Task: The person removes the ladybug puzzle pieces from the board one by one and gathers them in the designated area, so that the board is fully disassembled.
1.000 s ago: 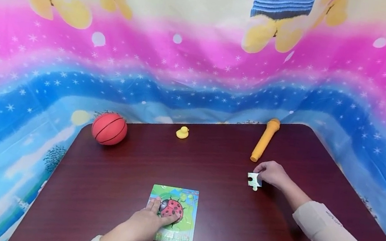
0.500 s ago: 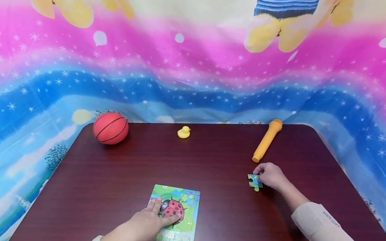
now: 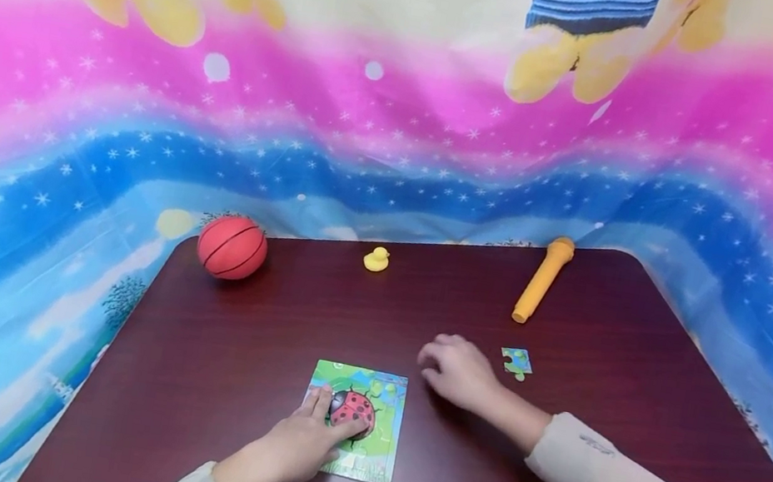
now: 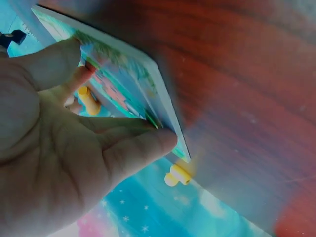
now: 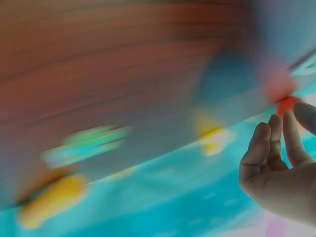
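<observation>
A square ladybug jigsaw puzzle lies on the dark wooden table at the front middle. My left hand rests on its left part, thumb over the ladybug and fingers extended; in the left wrist view the fingertips touch the puzzle board. Just beyond the board's upper right corner is my right hand, fingers loosely bent and holding nothing. A loose puzzle piece, blue and green, lies to the right of that hand. In the right wrist view this piece is blurred.
Along the back of the table are a red ball with black lines, a small yellow rubber duck and an orange toy microphone. A printed cloth backdrop hangs behind the table's far edge.
My right hand has let go of the loose puzzle piece and moved left toward the puzzle; the piece stays on the table. My left hand keeps resting on the puzzle. The head view shifts slightly.
</observation>
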### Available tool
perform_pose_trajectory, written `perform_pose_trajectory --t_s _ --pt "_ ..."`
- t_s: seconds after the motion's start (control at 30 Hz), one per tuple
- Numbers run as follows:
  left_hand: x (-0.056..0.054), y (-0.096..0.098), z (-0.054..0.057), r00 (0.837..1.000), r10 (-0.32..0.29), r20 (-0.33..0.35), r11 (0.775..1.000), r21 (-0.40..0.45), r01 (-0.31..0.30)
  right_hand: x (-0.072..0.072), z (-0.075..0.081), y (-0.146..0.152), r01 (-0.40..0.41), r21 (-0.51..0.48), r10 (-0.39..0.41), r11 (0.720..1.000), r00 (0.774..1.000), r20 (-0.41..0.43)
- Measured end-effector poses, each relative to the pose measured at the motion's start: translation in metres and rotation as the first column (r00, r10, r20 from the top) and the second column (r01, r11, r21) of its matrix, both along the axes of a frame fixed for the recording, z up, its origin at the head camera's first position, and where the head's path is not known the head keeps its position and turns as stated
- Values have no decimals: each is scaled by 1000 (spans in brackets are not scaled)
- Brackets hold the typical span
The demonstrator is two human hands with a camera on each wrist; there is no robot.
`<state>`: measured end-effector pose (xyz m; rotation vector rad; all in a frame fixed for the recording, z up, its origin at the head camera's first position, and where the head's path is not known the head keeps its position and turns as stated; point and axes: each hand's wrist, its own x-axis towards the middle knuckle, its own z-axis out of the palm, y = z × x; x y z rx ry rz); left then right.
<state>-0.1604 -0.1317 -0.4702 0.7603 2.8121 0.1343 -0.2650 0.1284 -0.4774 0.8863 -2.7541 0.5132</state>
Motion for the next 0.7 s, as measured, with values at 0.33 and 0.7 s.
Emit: perform_pose_trajectory --t_s 0.33,0.7 --pt "0 -5 -9 997 63 -47 998 -8 -64 39 -7 -82 -161 204 145 966 985 89" --pt "-2 -9 -11 988 146 -44 989 -2 -146 42 -1 -97 -37 194 4 980 985 171"
